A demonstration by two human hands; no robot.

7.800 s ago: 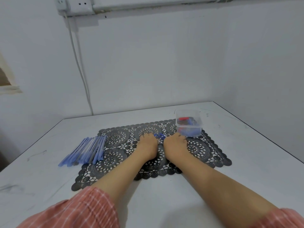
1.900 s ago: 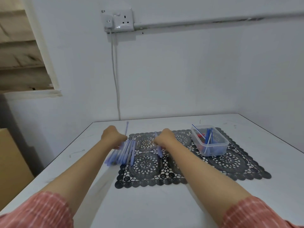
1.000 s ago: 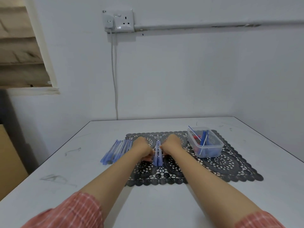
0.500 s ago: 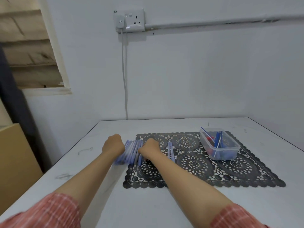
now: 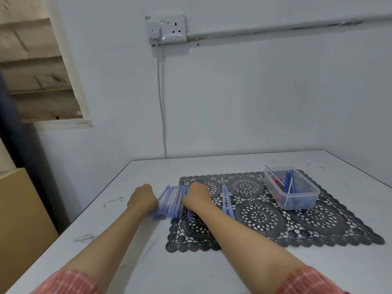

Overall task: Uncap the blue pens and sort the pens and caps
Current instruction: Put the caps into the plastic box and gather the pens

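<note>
Blue pens (image 5: 171, 201) parallel; long axes toward wall (image 5: 254, 102), tilted right.

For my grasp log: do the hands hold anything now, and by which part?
The left hand and right hand flank the pile of blue pens, touching its sides. Their fingers are hidden, so a real grip cannot be told.

The table (image 5: 212, 270) is smooth and matt with faint scuffs, the black openwork mat (image 5: 318, 221) looks like matt plastic lace, the container (image 5: 297, 201) on the mat is clear glossy plastic, the pens (image 5: 171, 202) at the mat's left edge are translucent plastic, and the sleeves (image 5: 70, 282) are checked cloth.
</note>
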